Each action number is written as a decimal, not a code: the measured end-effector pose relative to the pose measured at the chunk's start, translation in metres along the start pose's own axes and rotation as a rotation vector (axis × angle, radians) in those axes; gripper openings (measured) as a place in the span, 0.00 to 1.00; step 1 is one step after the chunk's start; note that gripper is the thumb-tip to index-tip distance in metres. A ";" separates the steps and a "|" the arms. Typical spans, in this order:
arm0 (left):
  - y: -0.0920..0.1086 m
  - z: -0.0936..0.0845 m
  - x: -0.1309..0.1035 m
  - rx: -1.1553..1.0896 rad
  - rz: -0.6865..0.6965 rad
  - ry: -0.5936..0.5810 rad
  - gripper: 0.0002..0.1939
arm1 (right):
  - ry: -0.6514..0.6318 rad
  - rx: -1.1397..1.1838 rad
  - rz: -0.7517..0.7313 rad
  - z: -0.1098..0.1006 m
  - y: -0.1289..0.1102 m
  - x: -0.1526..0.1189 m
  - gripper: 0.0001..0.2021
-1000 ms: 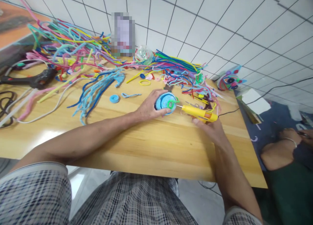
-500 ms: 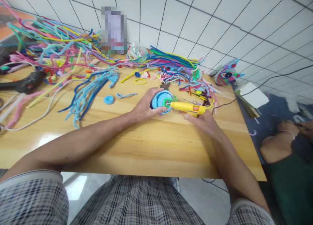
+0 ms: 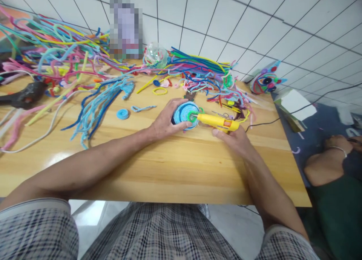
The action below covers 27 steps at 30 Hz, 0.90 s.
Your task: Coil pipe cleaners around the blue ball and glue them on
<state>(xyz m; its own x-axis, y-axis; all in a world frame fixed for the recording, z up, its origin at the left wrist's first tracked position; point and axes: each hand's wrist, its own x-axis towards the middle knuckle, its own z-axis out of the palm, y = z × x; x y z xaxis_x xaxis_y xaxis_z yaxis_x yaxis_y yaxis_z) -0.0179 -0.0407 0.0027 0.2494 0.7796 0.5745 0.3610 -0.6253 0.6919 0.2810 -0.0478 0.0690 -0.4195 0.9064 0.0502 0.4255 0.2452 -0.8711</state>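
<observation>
My left hand (image 3: 169,120) is closed around the side of a round blue coiled pipe-cleaner piece (image 3: 183,111) with a green patch on it. In my right hand (image 3: 233,136) is a yellow glue gun (image 3: 216,121), gripped by its handle. Its metal nozzle points left and reaches the green patch; whether it touches cannot be made out. To the left on the wooden table (image 3: 169,169) lie a small blue coil (image 3: 122,114), a short twisted light-blue pipe cleaner (image 3: 143,108) and a bundle of blue pipe cleaners (image 3: 97,105).
A black glue gun (image 3: 26,95) and a large heap of coloured pipe cleaners (image 3: 68,41) lie at left. Along the wall are a clear ball (image 3: 155,55), more pipe cleaners (image 3: 198,62) and a colourful mask-like craft (image 3: 267,80). Another person's arm (image 3: 325,164) is at right.
The view has shifted slightly. The glue gun's nozzle stays at the green patch, and both hands keep nearly the same hold; the blue piece looks slightly tilted compared with before.
</observation>
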 end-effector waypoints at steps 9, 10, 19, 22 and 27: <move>0.002 -0.002 0.001 0.009 -0.038 -0.021 0.44 | -0.009 -0.017 0.008 0.005 0.004 -0.004 0.17; 0.002 -0.002 0.001 0.012 -0.040 -0.022 0.45 | 0.000 -0.024 0.007 0.005 0.004 -0.004 0.17; 0.000 -0.002 0.001 0.007 0.000 -0.012 0.42 | 0.048 0.002 -0.007 0.012 0.003 -0.006 0.14; -0.001 -0.002 0.001 0.013 -0.002 -0.016 0.43 | 0.056 0.012 0.013 0.013 0.002 -0.006 0.16; 0.000 -0.003 0.001 0.023 -0.017 -0.026 0.44 | 0.044 0.047 0.027 0.014 0.002 -0.008 0.18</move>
<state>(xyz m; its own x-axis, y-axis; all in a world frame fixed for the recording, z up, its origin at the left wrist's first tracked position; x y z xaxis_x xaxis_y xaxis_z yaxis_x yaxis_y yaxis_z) -0.0201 -0.0396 0.0047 0.2665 0.7911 0.5506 0.3862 -0.6110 0.6910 0.2744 -0.0592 0.0599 -0.3723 0.9270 0.0465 0.3980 0.2046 -0.8943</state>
